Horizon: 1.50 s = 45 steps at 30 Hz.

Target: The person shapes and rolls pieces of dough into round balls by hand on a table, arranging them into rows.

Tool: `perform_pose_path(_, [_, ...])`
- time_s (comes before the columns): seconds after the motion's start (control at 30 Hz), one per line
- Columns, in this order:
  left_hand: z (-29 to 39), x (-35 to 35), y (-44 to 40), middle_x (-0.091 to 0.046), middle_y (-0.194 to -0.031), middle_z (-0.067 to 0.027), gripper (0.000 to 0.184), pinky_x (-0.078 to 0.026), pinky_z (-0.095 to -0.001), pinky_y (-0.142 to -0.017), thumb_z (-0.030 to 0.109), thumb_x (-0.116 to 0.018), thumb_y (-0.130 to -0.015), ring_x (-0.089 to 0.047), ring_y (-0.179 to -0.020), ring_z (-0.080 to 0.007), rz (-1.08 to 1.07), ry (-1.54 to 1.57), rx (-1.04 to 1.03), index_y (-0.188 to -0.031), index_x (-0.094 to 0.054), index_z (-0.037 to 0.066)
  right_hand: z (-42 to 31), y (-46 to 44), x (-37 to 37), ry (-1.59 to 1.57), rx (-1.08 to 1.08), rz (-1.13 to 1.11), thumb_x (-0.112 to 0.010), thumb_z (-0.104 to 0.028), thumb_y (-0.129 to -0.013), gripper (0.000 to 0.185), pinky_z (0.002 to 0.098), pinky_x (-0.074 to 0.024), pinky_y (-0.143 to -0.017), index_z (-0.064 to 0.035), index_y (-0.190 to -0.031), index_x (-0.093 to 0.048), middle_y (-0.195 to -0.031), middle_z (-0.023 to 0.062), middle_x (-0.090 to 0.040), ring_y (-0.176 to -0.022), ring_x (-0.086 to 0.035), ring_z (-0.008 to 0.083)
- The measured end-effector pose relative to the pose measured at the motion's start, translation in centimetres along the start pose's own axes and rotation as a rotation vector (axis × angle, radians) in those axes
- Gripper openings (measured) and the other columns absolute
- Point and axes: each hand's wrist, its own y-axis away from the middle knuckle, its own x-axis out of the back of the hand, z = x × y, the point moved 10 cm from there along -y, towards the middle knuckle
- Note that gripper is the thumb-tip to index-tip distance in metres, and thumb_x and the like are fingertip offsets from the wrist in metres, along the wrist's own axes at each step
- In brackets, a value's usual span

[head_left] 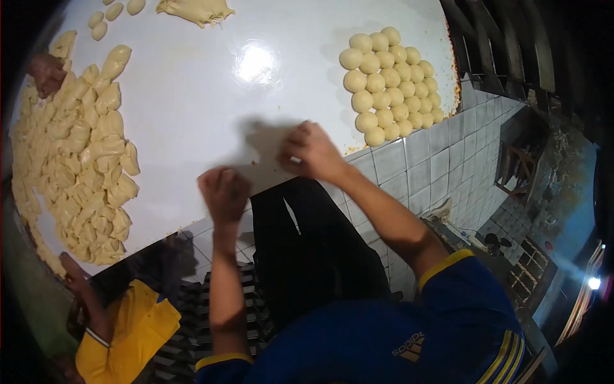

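Head view: white worktop (192, 128), one, with dough set out upon it. Left hand (225, 189), blurred, fingers curled inward, at the near edge; whether it has hold of anything, cannot tell. Right hand (307, 150), fingers loosely bent, above the worktop near the same edge; contents likewise cannot be told. Dough balls (391, 77), grouped in close rows, at the right end, beside the near edge. Dough pieces (89, 153), irregular, heaped at the left. Dough lump (195, 9), far side. Another person's hand (48, 75), at the heap
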Motion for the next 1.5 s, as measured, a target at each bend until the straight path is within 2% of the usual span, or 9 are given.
perform_pose_path(0.1, [-2.9,1.2,-2.1,-0.068,-0.099,-0.0086,0.014,-0.047,-0.0517,-0.096,0.010,-0.079,-0.088,-0.062,-0.099,-0.0366,0.005,-0.077,0.026,-0.096,-0.068,0.011,3.5,-3.3,1.8,0.273,-0.022,-0.023,-0.090,-0.028,-0.088,0.020,0.0473,-0.0515,-0.084,-0.0184,-0.084,-0.072,-0.095,0.0032,-0.066,-0.092,-0.064,0.0311])
perform_pose_path(0.33, [3.2,-1.9,-2.2,-0.067,-0.097,-0.0082,0.015,-0.046,-0.0507,-0.091,0.009,-0.078,-0.089,-0.060,-0.097,-0.0358,0.001,-0.041,-0.035,-0.091,-0.063,0.011,-1.7,-1.5,-1.9,0.040,-0.005,0.028,-0.093,-0.024,-0.087,0.024,0.0461,-0.0500,-0.084,-0.0172,-0.081,-0.070,-0.095,0.0007,-0.069,-0.092,-0.065,0.0304])
perform_pose_path(0.53, [-3.2,1.7,-4.1,-0.066,-0.096,-0.0068,0.017,-0.047,-0.0510,-0.088,0.010,-0.080,-0.088,-0.060,-0.098,-0.0358,0.023,-0.237,0.041,-0.093,-0.064,0.012,3.6,-4.3,1.3,0.281,-0.002,-0.010,-0.091,-0.027,-0.088,0.024,0.0463,-0.0504,-0.083,-0.0179,-0.084,-0.069,-0.093,0.0006,-0.066,-0.092,-0.063,0.0301])
perform_pose_path(0.6, [-1.6,0.4,-6.0,-0.065,-0.097,-0.0065,0.018,-0.047,-0.0511,-0.088,0.011,-0.080,-0.087,-0.060,-0.098,-0.0361,0.052,-0.225,0.041,-0.094,-0.064,0.012,3.1,-6.1,0.1,0.224,-0.014,0.125,-0.091,-0.027,-0.087,0.026,0.0462,-0.0505,-0.083,-0.0180,-0.083,-0.067,-0.093,0.0003,-0.066,-0.091,-0.064,0.0299])
perform_pose_path(0.87, [-2.4,-0.1,-0.4,-0.065,-0.099,-0.0064,0.015,-0.046,-0.0518,-0.090,0.013,-0.082,-0.087,-0.060,-0.100,-0.0363,-0.059,0.101,0.000,-0.091,-0.067,0.013,3.8,-0.4,1.6,0.159,-0.086,-0.124,-0.094,-0.025,-0.088,0.022,0.0448,-0.0507,-0.084,-0.0155,-0.084,-0.075,-0.097,0.0026,-0.069,-0.097,-0.066,0.0307])
perform_pose_path(0.93, [-3.4,1.7,-4.0,-0.065,-0.098,-0.0080,0.016,-0.046,-0.0512,-0.087,0.006,-0.077,-0.087,-0.058,-0.094,-0.0348,0.005,-0.233,0.080,-0.094,-0.064,0.012,3.4,-3.3,1.3,0.255,-0.058,-0.059,-0.093,-0.027,-0.088,0.024,0.0452,-0.0507,-0.083,-0.0154,-0.082,-0.072,-0.096,0.0028,-0.067,-0.095,-0.066,0.0313])
perform_pose_path(1.2, [1.1,0.3,-1.1,-0.063,-0.096,-0.0074,0.020,-0.045,-0.0509,-0.088,0.013,-0.083,-0.088,-0.059,-0.097,-0.0359,0.062,-0.047,-0.104,-0.099,-0.066,0.013,1.2,-0.2,1.6,0.036,0.044,0.021,-0.093,-0.021,-0.086,0.020,0.0459,-0.0514,-0.081,-0.0164,-0.085,-0.073,-0.094,0.0029,-0.065,-0.089,-0.063,0.0308])
perform_pose_path(1.33, [-3.4,0.9,-5.1,-0.065,-0.099,-0.0083,0.020,-0.046,-0.0505,-0.088,0.014,-0.083,-0.088,-0.060,-0.098,-0.0354,-0.033,-0.270,0.087,-0.095,-0.065,0.013,4.4,-4.7,1.2,0.233,-0.031,-0.007,-0.092,-0.022,-0.086,0.027,0.0462,-0.0494,-0.080,-0.0160,-0.082,-0.065,-0.092,0.0033,-0.063,-0.091,-0.062,0.0306])
perform_pose_path(1.5, [1.4,-1.8,-6.5,-0.069,-0.105,-0.0087,0.020,-0.047,-0.0509,-0.095,0.010,-0.083,-0.088,-0.063,-0.104,-0.0364,-0.071,-0.090,0.063,-0.102,-0.068,0.012,2.3,-4.2,-0.5,0.050,-0.103,0.019,-0.093,-0.022,-0.086,0.023,0.0469,-0.0535,-0.093,-0.0163,-0.091,-0.071,-0.104,0.0041,-0.068,-0.102,-0.066,0.0319])
